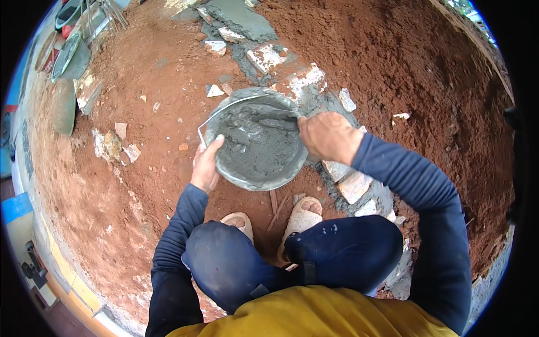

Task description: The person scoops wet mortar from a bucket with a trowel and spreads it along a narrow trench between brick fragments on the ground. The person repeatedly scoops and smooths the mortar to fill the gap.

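A round bucket (252, 151) of wet grey mortar, with a thin wire handle, is held up in front of me between both hands. My left hand (208, 163) grips its left side, thumb over the rim. My right hand (328, 136) is closed at the right rim, where the handle meets it; whether it also holds something inside the bucket is hidden. My sandalled feet (306, 212) are just below, on red soil (151, 196).
A line of pale broken stones (352, 185) set in grey mortar (241, 19) runs from beside my right leg to the top, bordered by loose dark-red soil (438, 101). Dirty basins (70, 56) and sticks (112, 14) lie at upper left, with rubble (112, 146) below them.
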The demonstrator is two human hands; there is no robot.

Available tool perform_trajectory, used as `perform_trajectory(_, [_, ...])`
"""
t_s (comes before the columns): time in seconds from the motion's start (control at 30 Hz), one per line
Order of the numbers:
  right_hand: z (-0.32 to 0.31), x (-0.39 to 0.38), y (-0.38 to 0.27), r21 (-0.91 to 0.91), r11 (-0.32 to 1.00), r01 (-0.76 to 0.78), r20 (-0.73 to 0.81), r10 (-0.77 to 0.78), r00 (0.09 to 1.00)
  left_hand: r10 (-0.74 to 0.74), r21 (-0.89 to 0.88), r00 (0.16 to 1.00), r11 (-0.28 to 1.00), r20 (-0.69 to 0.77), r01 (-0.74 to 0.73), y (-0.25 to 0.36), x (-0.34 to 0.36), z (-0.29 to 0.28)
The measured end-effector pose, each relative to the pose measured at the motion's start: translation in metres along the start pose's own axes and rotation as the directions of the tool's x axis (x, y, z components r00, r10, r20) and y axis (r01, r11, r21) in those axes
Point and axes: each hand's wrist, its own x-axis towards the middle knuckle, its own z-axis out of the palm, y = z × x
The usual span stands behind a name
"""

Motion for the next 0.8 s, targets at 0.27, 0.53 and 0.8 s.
perform_trajectory(0.27, [0.09,-0.055,0.0,0.83,0.469,-0.302,0.356,-0.028,0.934,0.104,0.124,0.992,0.986,0.067,-0.112,-0.021,-0.02,0.079])
perform_trajectory(0.53, [0.118,-0.082,-0.044,0.92,0.319,-0.227,0.241,-0.004,0.971,0.158,0.214,0.982,0.961,0.107,-0.178,-0.037,-0.042,0.1])
perform_trajectory(0.8, [0.114,-0.101,-0.063,0.925,0.27,-0.266,0.29,-0.051,0.956,0.195,0.251,0.967,0.94,0.162,-0.231,-0.052,-0.056,0.092])
